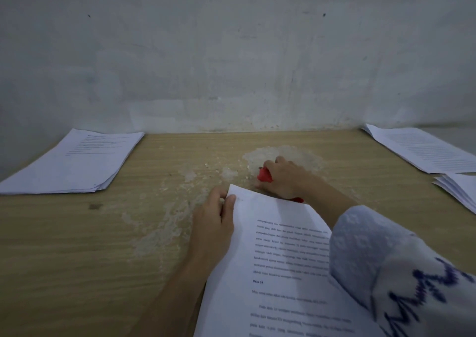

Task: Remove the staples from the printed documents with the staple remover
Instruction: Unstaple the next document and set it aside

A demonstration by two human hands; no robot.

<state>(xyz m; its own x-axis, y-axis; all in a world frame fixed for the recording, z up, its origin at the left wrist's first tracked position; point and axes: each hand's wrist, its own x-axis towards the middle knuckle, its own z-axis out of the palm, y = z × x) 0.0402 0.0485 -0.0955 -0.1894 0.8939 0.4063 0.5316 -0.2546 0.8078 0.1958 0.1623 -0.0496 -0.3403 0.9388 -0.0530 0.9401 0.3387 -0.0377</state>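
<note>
A printed document [273, 264] lies tilted in front of me on the wooden table [108, 233]. My left hand [215, 223] pinches its top left corner, thumb on top of the page. My right hand [286, 179] grips a red staple remover [264, 175] just beyond the document's top edge, its tip pointing left over the bare table. The remover's far end shows red under my wrist. No staple is visible to me on the corner.
A stack of printed pages [74, 161] lies at the back left. More printed pages [425, 148] lie at the back right, with another stack [461, 187] at the right edge. A worn pale patch [283, 156] marks the tabletop. The wall stands right behind the table.
</note>
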